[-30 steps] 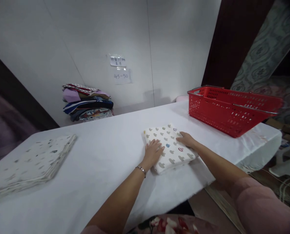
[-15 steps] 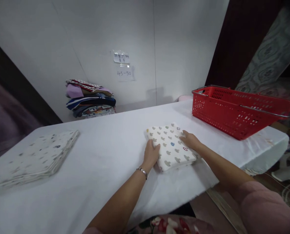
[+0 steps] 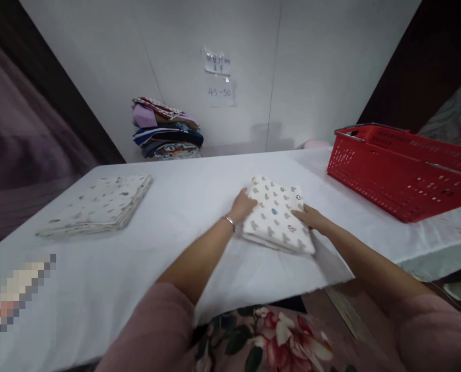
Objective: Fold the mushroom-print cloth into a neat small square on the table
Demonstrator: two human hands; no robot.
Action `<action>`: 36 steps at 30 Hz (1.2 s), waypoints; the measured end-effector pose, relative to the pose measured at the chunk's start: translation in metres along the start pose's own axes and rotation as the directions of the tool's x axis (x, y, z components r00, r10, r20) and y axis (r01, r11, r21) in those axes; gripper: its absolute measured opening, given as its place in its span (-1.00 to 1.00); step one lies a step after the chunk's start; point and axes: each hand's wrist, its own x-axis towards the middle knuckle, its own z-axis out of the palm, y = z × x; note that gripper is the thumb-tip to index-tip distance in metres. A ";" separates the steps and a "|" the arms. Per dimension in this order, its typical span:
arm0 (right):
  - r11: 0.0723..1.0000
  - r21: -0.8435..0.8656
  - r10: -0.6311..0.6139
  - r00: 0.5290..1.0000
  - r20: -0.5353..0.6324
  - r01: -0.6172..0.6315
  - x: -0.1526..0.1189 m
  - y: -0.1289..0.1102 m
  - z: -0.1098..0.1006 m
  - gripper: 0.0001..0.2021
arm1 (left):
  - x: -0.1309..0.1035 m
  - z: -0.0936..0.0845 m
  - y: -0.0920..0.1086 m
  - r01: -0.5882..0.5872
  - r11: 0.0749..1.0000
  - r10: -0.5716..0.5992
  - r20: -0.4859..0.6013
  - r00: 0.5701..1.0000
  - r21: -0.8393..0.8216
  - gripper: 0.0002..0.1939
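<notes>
A folded white cloth [image 3: 273,217] printed with small grey shapes and a few coloured motifs is between my two hands, over the front part of the table. My left hand [image 3: 243,206] grips its left edge, the thumb on top and the other fingers mostly out of sight. On the opposite edge my right hand [image 3: 310,216] closes the same way, thumb on the upper face. The cloth is tilted, with its layered front edge showing. To the left lies a larger folded stack of similar printed white cloth [image 3: 98,204], apart from both hands.
A red plastic basket [image 3: 373,175] with metal handles stands on the white-covered table [image 3: 184,206] at the right. Behind the table's far edge rises a pile of folded coloured fabrics [image 3: 168,129]. Paper signs [image 3: 220,93] are stuck to the wall. A pixelated patch covers the lower left.
My view has swung left and down, so things appear shifted right. The folded cloth has turned slightly and tilted between my hands; both hands stay on its edges.
</notes>
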 end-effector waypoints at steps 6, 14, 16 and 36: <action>0.958 0.280 -0.134 0.962 0.239 0.064 -0.043 -0.027 0.042 -0.21 | 0.020 -0.108 -0.024 0.042 0.977 -0.037 -0.030 0.999 0.211 -0.40; 0.894 0.389 -0.171 0.971 -0.166 0.224 0.011 -0.027 0.011 -0.67 | -0.059 -0.101 -0.059 -0.238 0.893 0.348 -0.249 0.904 0.383 -0.62; 0.914 0.356 -0.134 0.973 -0.186 0.194 0.027 -0.032 0.007 -0.69 | -0.089 -0.084 -0.059 -0.401 0.801 0.512 -0.160 0.844 0.445 -0.63; 0.980 0.200 0.008 0.999 0.050 -0.018 0.070 -0.074 0.019 -0.60 | -0.125 -0.021 -0.060 -0.587 0.618 0.618 0.137 0.774 0.523 -0.67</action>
